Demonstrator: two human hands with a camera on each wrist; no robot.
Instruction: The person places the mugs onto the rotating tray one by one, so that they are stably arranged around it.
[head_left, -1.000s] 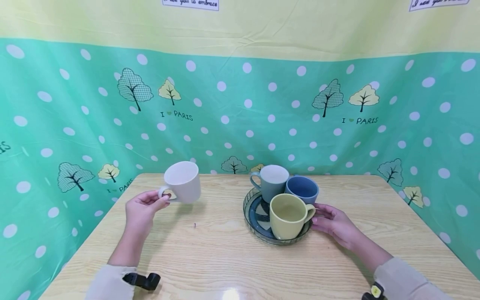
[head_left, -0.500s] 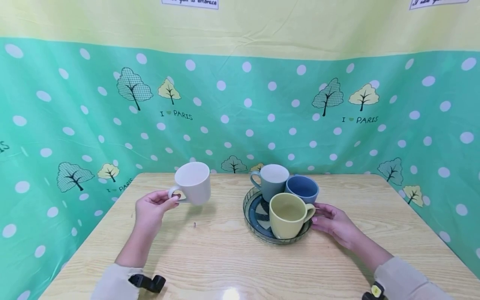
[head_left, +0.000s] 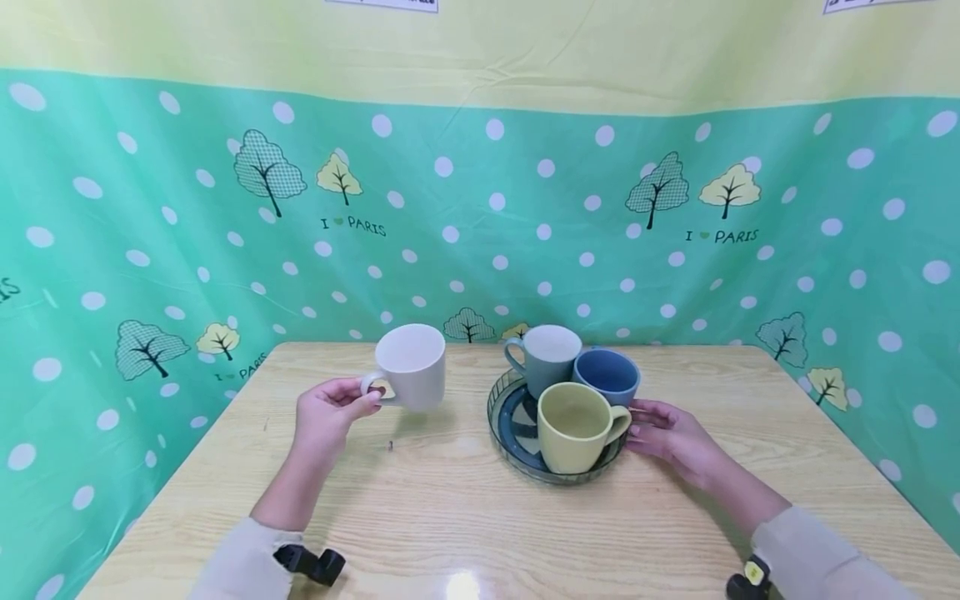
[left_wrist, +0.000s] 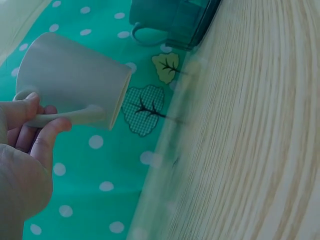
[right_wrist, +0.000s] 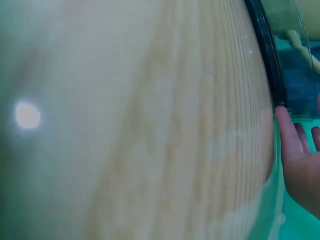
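Observation:
My left hand [head_left: 326,421] pinches the handle of a white mug [head_left: 412,367] between thumb and fingers. The mug is raised over the table, left of a round glass tray [head_left: 517,457], its mouth facing up. In the left wrist view, the thumb and fingers close on the handle of the white mug [left_wrist: 70,75]. My right hand [head_left: 678,446] touches the tray's right side with extended fingers; in the right wrist view, the thumb of the right hand [right_wrist: 302,167] lies at the tray's dark edge [right_wrist: 272,65].
Inside the tray stand a yellow mug [head_left: 573,437], a blue mug [head_left: 609,379] and a grey-blue mug [head_left: 551,358], all upright. A small dark speck lies on the wooden table [head_left: 450,517]. A green dotted curtain [head_left: 420,192] hangs behind the table's far edge.
My left hand has carried the white mug to the right, closer to the tray. The right hand and the tray with its mugs have kept their places.

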